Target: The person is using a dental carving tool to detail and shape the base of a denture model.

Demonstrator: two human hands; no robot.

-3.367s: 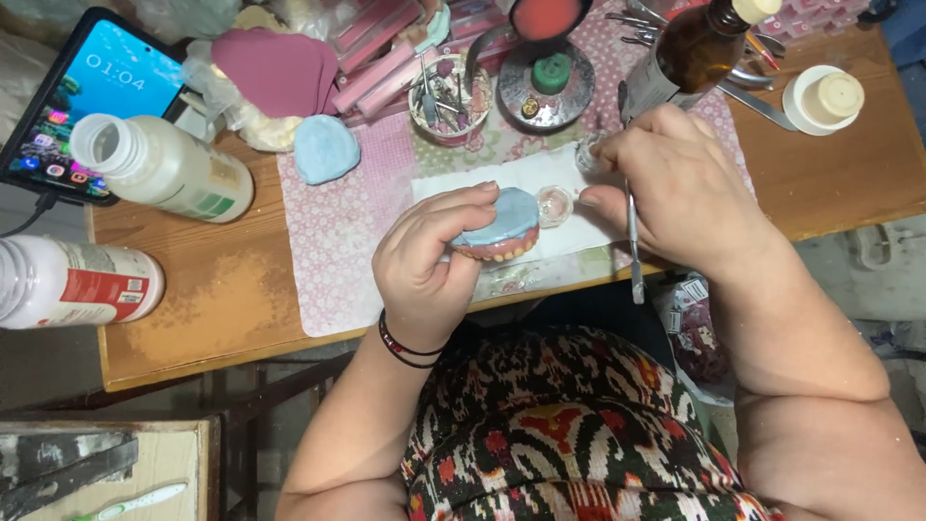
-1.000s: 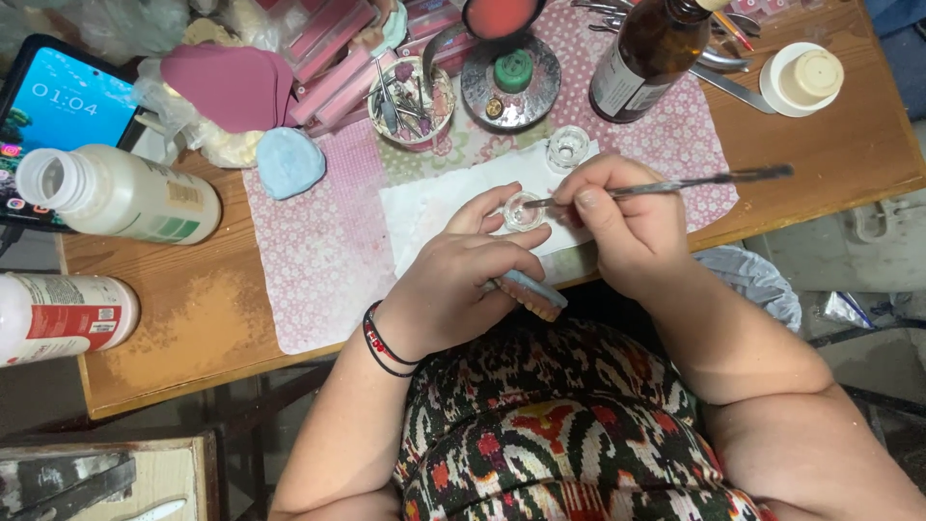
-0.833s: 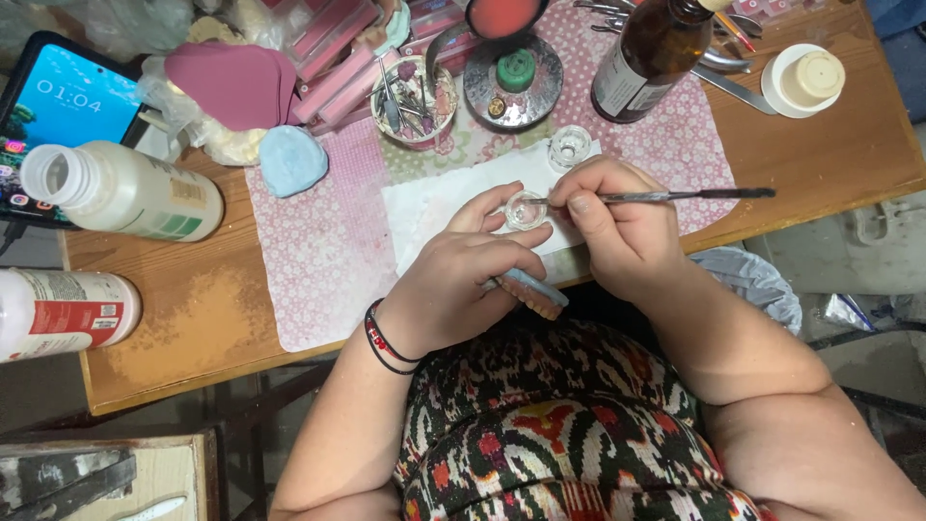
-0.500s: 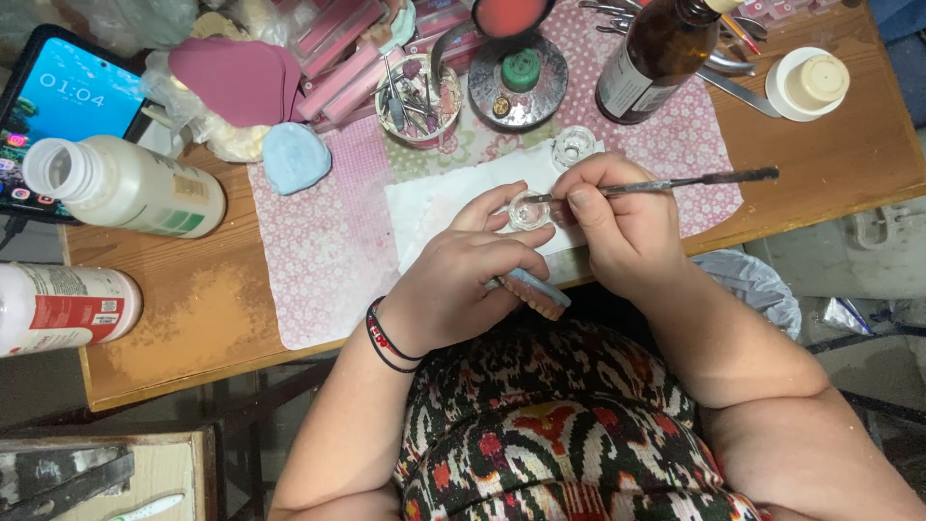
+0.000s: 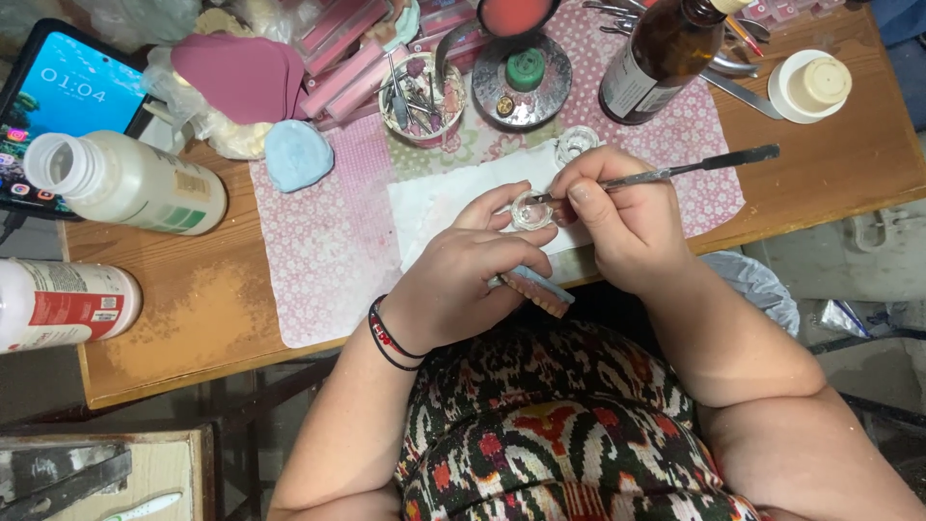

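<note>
Both hands close together, fingers curled.
L hand [image 5: 461, 280] palm down, thumb and fingers pinched; R hand [image 5: 617, 217] in pen grip, wrist bent inward.

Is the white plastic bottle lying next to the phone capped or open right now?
Open. The white bottle lies on its side on the wooden table beside the phone, its round mouth bare and no cap on it.

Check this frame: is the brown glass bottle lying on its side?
No, the brown glass bottle stands upright on the patterned cloth, beyond the right hand.
</note>
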